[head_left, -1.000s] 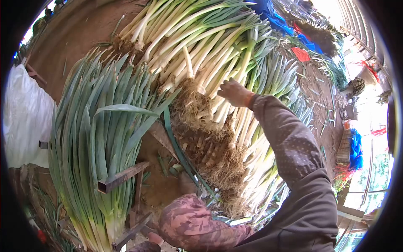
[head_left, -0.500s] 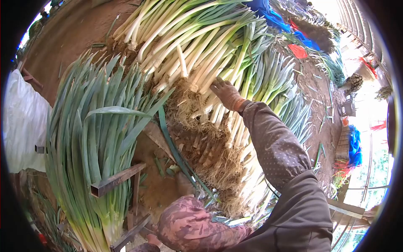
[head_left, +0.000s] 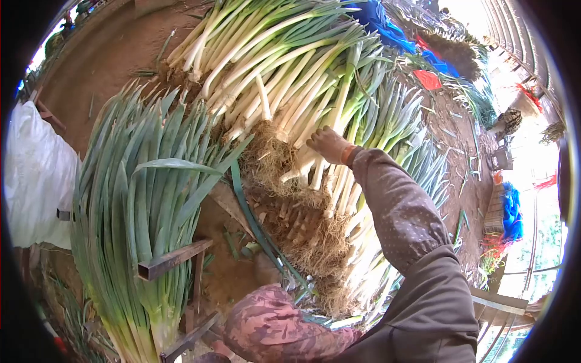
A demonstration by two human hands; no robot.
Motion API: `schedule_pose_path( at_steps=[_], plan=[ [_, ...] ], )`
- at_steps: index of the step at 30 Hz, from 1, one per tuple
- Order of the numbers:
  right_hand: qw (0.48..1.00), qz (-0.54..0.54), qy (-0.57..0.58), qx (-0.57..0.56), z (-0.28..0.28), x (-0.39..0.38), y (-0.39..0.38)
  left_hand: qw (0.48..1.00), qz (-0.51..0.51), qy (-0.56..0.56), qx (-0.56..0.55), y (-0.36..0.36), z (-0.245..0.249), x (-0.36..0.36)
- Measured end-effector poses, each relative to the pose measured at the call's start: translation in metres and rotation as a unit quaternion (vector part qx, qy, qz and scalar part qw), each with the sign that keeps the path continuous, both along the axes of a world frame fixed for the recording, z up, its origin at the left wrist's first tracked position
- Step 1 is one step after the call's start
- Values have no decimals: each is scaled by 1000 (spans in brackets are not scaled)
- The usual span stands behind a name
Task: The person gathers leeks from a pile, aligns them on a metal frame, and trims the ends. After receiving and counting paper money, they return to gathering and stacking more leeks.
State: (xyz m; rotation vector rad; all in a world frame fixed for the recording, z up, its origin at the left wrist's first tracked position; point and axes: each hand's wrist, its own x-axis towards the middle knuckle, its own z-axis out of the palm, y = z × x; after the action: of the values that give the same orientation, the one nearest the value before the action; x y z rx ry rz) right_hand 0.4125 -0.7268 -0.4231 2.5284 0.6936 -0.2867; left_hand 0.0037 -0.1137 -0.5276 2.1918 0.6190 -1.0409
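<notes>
My right hand (head_left: 328, 145), in a pale glove, is closed around a white leek stalk in the large pile of leeks (head_left: 284, 85). Matted roots (head_left: 266, 154) lie just left of its fingers. A small part of my left hand (head_left: 221, 347) shows at the bottom edge beside a dark sleeve; its fingers are hidden. Near it is a metal frame (head_left: 175, 259), against which a tall bundle of leeks (head_left: 142, 199) stands with the green leaves upward.
Camouflage cloth (head_left: 284, 320) covers a knee at the bottom. A green strap (head_left: 251, 218) crosses the soil by the frame. White sheeting (head_left: 39, 175) hangs at the left. Blue netting (head_left: 384, 24) and a red piece (head_left: 428, 79) lie beyond the pile.
My right hand has moved slightly down and its fingers have curled in around the stalk. The whole view has shifted a little.
</notes>
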Motion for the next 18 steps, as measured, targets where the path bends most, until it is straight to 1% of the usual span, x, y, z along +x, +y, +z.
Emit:
schedule_pose_path(
  at_steps=[3,6,8,10,11,12,14,16,17,18],
  plan=[
    [998,22,21,60,7,-48,-5,1000,1,-28,7,10,10,2],
    [993,79,-43,74,21,-129,7,997,12,-75,27,38,29,6],
    [991,45,-46,118,19,-184,17,991,34,-116,50,71,48,5],
    [989,36,-32,142,19,-229,29,981,64,-165,75,116,71,0],
    [987,33,-50,151,20,-245,36,974,85,-191,85,140,84,-5],
    [992,24,-36,115,30,-259,46,966,108,-217,92,166,100,-11],
    [980,19,-94,177,52,-272,62,944,150,-280,91,219,136,-20],
    [964,-34,-109,239,88,-270,78,918,185,-344,61,264,175,-28],
    [937,-62,-123,320,119,-264,90,907,193,-374,29,281,195,-22],
    [934,-64,-161,312,135,-255,91,894,190,-405,-11,282,218,-15]
  ],
)
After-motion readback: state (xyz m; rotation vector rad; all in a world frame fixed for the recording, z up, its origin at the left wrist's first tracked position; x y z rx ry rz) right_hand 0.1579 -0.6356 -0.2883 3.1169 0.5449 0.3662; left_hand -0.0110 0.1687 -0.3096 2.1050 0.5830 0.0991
